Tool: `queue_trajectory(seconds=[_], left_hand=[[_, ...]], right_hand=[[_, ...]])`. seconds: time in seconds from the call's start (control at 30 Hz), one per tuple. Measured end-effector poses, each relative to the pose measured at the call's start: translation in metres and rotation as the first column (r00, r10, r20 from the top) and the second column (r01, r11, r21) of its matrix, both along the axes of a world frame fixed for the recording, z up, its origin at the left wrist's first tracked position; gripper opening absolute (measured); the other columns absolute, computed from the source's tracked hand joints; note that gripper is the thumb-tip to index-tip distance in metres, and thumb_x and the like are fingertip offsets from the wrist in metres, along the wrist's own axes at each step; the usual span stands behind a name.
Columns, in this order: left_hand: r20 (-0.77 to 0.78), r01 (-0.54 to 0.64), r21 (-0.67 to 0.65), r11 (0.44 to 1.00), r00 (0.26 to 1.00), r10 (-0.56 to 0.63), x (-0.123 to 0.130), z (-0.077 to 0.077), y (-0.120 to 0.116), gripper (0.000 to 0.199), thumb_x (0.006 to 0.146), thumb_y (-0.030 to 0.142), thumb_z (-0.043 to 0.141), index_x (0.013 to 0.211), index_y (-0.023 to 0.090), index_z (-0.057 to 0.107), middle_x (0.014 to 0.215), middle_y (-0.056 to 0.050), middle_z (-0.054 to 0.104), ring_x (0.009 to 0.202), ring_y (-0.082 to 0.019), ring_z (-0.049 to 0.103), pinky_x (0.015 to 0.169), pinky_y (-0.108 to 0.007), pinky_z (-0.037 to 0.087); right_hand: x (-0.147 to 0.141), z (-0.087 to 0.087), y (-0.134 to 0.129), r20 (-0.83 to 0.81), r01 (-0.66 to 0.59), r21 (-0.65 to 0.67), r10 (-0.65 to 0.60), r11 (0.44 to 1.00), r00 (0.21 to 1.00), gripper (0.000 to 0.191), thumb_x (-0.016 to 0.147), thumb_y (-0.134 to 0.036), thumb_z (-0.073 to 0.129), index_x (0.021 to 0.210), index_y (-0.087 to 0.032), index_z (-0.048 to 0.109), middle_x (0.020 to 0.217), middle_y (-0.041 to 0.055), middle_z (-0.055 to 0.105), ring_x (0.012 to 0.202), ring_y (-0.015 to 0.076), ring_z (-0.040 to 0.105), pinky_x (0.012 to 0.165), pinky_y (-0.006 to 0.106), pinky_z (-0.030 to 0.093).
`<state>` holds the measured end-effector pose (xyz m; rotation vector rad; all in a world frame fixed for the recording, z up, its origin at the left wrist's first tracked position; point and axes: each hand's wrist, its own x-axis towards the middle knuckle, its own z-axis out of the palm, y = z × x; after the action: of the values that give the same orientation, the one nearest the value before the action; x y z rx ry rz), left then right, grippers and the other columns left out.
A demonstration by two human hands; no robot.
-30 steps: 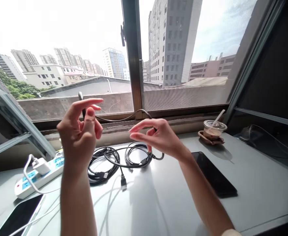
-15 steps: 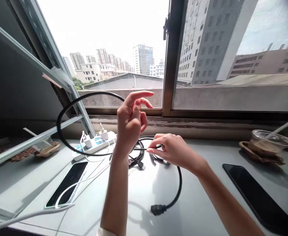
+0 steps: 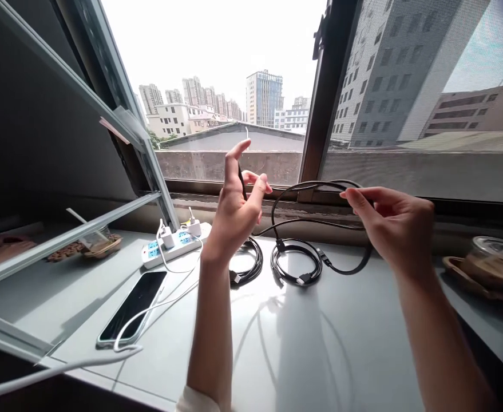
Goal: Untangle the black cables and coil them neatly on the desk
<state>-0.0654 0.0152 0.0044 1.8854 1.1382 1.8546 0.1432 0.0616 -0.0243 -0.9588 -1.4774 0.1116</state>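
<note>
A thick black cable point(image 3: 326, 223) hangs in loose loops between my hands, above the table. My right hand point(image 3: 399, 223) pinches the loops between thumb and fingers at their right end. My left hand point(image 3: 238, 214) is partly curled, with a stretch of the cable passing between its thumb and raised index finger. Two dark plugs, a left one point(image 3: 280, 246) and a right one point(image 3: 323, 257), dangle at the cable's ends. Below them lies a coiled black cable point(image 3: 296, 280). Another coiled cable point(image 3: 257, 266) lies partly hidden behind my left wrist.
A phone point(image 3: 133, 306) with a white cord point(image 3: 88, 361) over it lies on the left of the white table point(image 3: 303, 349). Behind it stands a power strip point(image 3: 178, 246) with plugs. A metal rack point(image 3: 83, 229) rises at left. At right, a lidded cup point(image 3: 495, 260) stands in a holder.
My right hand has risen and moved right, drawing the cable into loops. The big loop left of my left hand is gone. My left hand has tilted slightly, and the view has shifted.
</note>
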Motion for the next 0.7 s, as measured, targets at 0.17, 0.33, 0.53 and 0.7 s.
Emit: queue_trajectory(seconds=[0.17, 0.33, 0.53, 0.7], left_hand=[[-0.163, -0.225, -0.173, 0.959, 0.967, 0.197, -0.02, -0.001, 0.003, 0.031, 0.087, 0.026, 0.051, 0.118, 0.024, 0.057, 0.093, -0.003, 0.061, 0.04, -0.003, 0.046, 0.04, -0.018, 0.041], [-0.341, -0.36, -0.316, 0.878, 0.906, 0.249, -0.022, 0.0, 0.002, 0.04, 0.083, 0.051, 0.054, 0.102, 0.018, 0.066, 0.091, -0.007, 0.065, 0.044, -0.006, 0.049, 0.046, -0.022, 0.042], [-0.215, -0.137, -0.218, 0.966, 0.972, 0.09, 0.0, 0.002, 0.003, 0.05, 0.085, 0.049, 0.053, 0.127, 0.023, 0.051, 0.097, -0.005, 0.065, 0.045, -0.006, 0.05, 0.049, -0.022, 0.043], [-0.176, -0.028, -0.223, 0.974, 0.984, -0.012, 0.002, 0.004, 0.001, 0.054, 0.088, 0.051, 0.046, 0.134, 0.023, 0.044, 0.091, -0.004, 0.063, 0.059, -0.01, 0.057, 0.061, -0.024, 0.048]], right_hand=[[0.01, 0.002, 0.009, -0.189, -0.142, 0.013, 0.141, 0.99, 0.972, 0.023, 0.073, -0.045, 0.071, 0.073, -0.022, 0.074, 0.051, -0.001, 0.052, 0.052, 0.0122, 0.047, 0.052, 0.027, 0.038], [0.005, 0.003, 0.002, -0.19, -0.231, 0.036, 0.234, 0.972, 0.954, 0.017, 0.072, -0.042, 0.073, 0.073, -0.025, 0.074, 0.051, -0.0011, 0.056, 0.047, 0.0124, 0.046, 0.048, 0.027, 0.039], [-0.002, 0.004, -0.007, -0.184, -0.137, 0.085, 0.151, 0.987, 0.971, 0.019, 0.072, -0.04, 0.073, 0.073, -0.021, 0.073, 0.052, -0.0006, 0.058, 0.042, 0.0094, 0.04, 0.041, 0.025, 0.03], [-0.003, 0.006, -0.008, -0.172, -0.08, 0.125, 0.101, 0.989, 0.98, 0.022, 0.072, -0.041, 0.073, 0.078, -0.02, 0.073, 0.056, 0.0, 0.061, 0.04, 0.0073, 0.035, 0.039, 0.025, 0.024]])
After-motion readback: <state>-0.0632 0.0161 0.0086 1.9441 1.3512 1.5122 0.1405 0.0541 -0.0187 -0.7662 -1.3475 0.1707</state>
